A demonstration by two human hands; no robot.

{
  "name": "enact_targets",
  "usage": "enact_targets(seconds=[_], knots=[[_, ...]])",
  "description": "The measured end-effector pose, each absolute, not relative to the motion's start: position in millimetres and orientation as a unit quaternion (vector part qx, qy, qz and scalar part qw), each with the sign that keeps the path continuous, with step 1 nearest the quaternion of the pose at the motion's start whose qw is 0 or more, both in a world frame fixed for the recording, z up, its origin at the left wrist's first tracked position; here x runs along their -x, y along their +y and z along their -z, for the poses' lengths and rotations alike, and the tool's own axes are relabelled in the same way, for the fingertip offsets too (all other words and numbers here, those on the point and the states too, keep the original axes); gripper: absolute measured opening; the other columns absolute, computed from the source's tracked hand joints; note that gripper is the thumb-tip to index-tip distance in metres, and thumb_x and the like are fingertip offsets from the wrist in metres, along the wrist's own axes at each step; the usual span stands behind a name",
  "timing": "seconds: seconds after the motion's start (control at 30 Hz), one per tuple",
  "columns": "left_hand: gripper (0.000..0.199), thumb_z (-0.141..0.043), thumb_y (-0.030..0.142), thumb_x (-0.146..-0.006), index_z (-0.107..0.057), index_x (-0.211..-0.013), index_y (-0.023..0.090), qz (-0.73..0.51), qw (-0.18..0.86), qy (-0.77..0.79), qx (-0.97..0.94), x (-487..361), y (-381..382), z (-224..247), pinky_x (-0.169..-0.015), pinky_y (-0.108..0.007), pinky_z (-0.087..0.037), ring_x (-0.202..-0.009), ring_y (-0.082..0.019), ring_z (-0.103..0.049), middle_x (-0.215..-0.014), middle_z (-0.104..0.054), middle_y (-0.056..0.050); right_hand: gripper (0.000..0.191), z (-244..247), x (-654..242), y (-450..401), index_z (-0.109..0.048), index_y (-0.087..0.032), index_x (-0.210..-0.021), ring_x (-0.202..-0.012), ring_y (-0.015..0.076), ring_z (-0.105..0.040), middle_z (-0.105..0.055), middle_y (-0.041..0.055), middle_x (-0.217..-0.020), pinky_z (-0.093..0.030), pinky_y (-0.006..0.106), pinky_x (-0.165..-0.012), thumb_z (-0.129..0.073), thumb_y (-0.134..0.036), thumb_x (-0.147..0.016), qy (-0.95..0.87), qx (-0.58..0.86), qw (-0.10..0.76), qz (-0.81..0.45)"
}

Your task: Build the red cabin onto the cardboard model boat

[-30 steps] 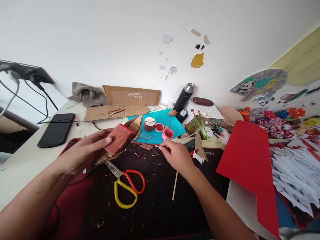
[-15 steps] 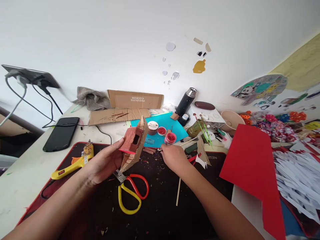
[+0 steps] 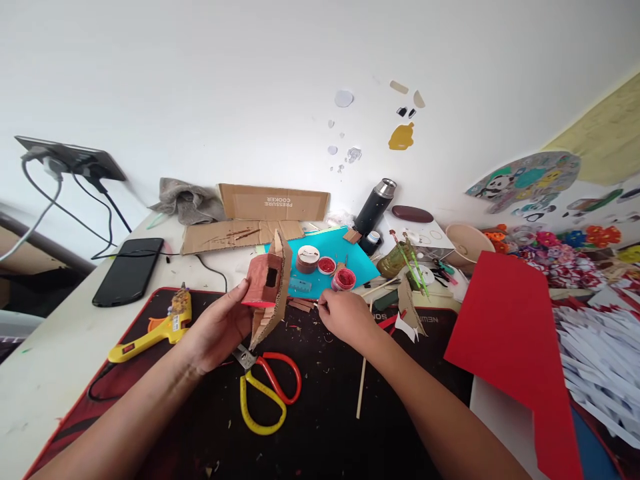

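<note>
A small red-brown painted cardboard house (image 3: 260,280), with a dark window opening and a bare corrugated roof, rests in my left hand (image 3: 220,330), fingers and thumb around its near side. My right hand (image 3: 347,320) is closed in a pinch just right of the house, near the open pot of red paint (image 3: 344,280); a small pale bit shows at its fingertips, too small to name. Scissors (image 3: 273,393) with one red and one yellow handle lie below the house on the black mat (image 3: 320,440). A thin wooden stick (image 3: 361,390) lies under my right wrist.
A yellow glue gun (image 3: 155,337) and black phone (image 3: 129,272) lie at left. Behind are cardboard pieces (image 3: 273,202), a blue sheet (image 3: 367,263), a black flask (image 3: 375,203) and a jar of brushes (image 3: 395,260). Red card (image 3: 495,320) and white paper strips (image 3: 595,367) are at right.
The whole view has shifted slightly. The house has turned a little in my left hand, its roof more upright. My right hand has moved slightly down, still pinched.
</note>
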State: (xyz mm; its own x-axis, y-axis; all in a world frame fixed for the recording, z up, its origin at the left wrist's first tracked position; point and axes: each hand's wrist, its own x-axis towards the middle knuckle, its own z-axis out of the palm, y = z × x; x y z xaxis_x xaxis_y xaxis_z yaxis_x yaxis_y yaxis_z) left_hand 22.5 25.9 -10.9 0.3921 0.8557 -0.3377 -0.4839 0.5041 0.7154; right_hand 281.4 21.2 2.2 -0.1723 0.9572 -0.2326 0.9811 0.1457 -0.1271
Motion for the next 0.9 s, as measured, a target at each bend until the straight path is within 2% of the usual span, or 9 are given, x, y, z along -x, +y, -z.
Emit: enact_targets(seconds=[0.07, 0.2, 0.3, 0.4, 0.53, 0.7, 0.9], knots=[[0.044, -0.083, 0.053, -0.092, -0.083, -0.12, 0.019, -0.445, 0.776, 0.366, -0.258, -23, 24, 14, -0.1, -0.048, -0.066, -0.119, -0.04, -0.08, -0.114, -0.088, -0.015, 0.018, 1, -281, 17, -0.077, -0.02, -0.109, -0.082, 0.0233, -0.075, -0.082, 0.0062, -0.09, -0.046, 0.03, -0.069, -0.06, -0.026, -0.105, 0.744, -0.644, -0.027, 0.174], [0.049, -0.087, 0.051, -0.089, -0.081, -0.122, 0.015, -0.46, 0.753, 0.383, -0.273, -27, 22, 14, -0.096, -0.046, -0.067, -0.114, -0.039, -0.081, -0.115, -0.087, -0.017, 0.016, 2, -275, 8, -0.072, -0.021, -0.093, -0.059, 0.0164, -0.058, -0.064, -0.0034, -0.065, -0.04, 0.028, -0.058, -0.066, -0.035, -0.098, 0.648, -0.608, -0.29, 0.356], [0.05, -0.09, 0.048, -0.087, -0.08, -0.123, 0.016, -0.478, 0.725, 0.397, -0.297, -31, 20, 9, -0.099, -0.048, -0.066, -0.118, -0.04, -0.079, -0.121, -0.085, -0.017, 0.023, -4, -265, 5, -0.069, -0.022, -0.09, -0.05, 0.0133, -0.047, -0.054, -0.0073, -0.058, -0.035, 0.027, -0.052, -0.071, -0.045, -0.093, 0.573, -0.564, -0.384, 0.454], [0.054, -0.091, 0.047, -0.086, -0.076, -0.129, 0.018, -0.488, 0.702, 0.399, -0.331, -33, 18, 7, -0.105, -0.048, -0.063, -0.128, -0.04, -0.074, -0.132, -0.081, -0.016, 0.028, -11, -253, 4, -0.066, -0.022, -0.088, -0.044, 0.0104, -0.038, -0.046, -0.0105, -0.054, -0.029, 0.025, -0.045, -0.076, -0.049, -0.088, 0.497, -0.516, -0.436, 0.545], [0.057, -0.091, 0.05, -0.086, -0.074, -0.133, 0.021, -0.482, 0.665, 0.41, -0.397, -32, 17, 13, -0.11, -0.046, -0.058, -0.135, -0.039, -0.069, -0.142, -0.076, -0.015, 0.033, -14, -239, 4, -0.066, -0.021, -0.086, -0.041, 0.0073, -0.034, -0.046, -0.0113, -0.054, -0.024, 0.023, -0.041, -0.082, -0.049, -0.082, 0.421, -0.472, -0.47, 0.616], [0.057, -0.09, 0.05, -0.087, -0.074, -0.135, 0.023, -0.473, 0.643, 0.415, -0.437, -31, 15, 18, -0.115, -0.046, -0.053, -0.139, -0.038, -0.065, -0.145, -0.074, -0.014, 0.035, -11, -231, 5, -0.067, -0.02, -0.083, -0.042, 0.0059, -0.03, -0.043, -0.0117, -0.053, -0.02, 0.023, -0.041, -0.087, -0.048, -0.077, 0.364, -0.455, -0.502, 0.639], [0.058, -0.091, 0.049, -0.085, -0.074, -0.134, 0.022, -0.469, 0.658, 0.408, -0.426, -32, 14, 16, -0.111, -0.045, -0.056, -0.137, -0.039, -0.066, -0.145, -0.075, -0.014, 0.033, -6, -225, 6, -0.067, -0.02, -0.083, -0.043, 0.0061, -0.028, -0.042, -0.0123, -0.052, -0.019, 0.023, -0.042, -0.086, -0.046, -0.078, 0.361, -0.445, -0.503, 0.647]])
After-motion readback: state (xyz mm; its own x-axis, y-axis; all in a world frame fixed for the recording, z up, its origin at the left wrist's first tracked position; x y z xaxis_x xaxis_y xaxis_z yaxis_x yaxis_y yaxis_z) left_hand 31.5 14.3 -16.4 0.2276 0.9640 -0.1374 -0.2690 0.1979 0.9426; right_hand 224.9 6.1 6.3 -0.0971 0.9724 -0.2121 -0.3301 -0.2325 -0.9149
